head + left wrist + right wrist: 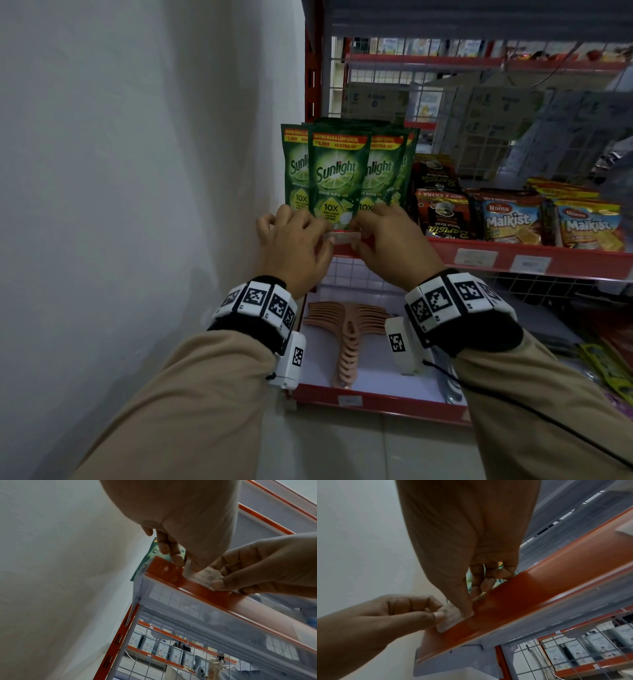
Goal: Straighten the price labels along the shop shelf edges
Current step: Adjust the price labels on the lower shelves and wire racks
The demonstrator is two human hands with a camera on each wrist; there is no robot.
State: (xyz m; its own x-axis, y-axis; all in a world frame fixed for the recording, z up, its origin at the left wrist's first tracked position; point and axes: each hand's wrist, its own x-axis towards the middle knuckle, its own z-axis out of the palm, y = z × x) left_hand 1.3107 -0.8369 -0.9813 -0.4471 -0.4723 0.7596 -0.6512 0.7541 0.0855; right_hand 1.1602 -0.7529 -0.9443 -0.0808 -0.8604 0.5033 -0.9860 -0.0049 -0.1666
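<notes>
- State: the label sits on the red shelf edge, at its left end, just below the Sunlight pouches.
- Left hand: thumb and forefinger pinch the label's left end; the other fingers are curled above the edge.
- Right hand: the thumb presses on the label's right end, with curled fingers resting on top of the edge. From below it reads as a pinch on that end.
- Label attitude: in the left wrist view the label looks tilted against the red strip, one corner overhanging its lower line. Judged: levelling is in progress, not finished.
- Risk, tearing: the label appears to be thin paper; opposed pulls from both hands could rip or crease it.
- Risk, detachment: too much lift could pull the label free of the strip, and it would fall toward the lower shelf.
- Risk, knock-over: knuckles stand touching or just beside the pouches; a push upward or inward could topple the front pouch.
- Risk, residual tilt: both hands cover most of the label from above, so its line is hard to check.
- Clearance, left: the wall is just beside the left hand; little room to slide that way.
- Clearance, right: the strip runs bare up to two more labels, well apart.
- Clearance, below: open space under the edge, down to the lower shelf.
</notes>
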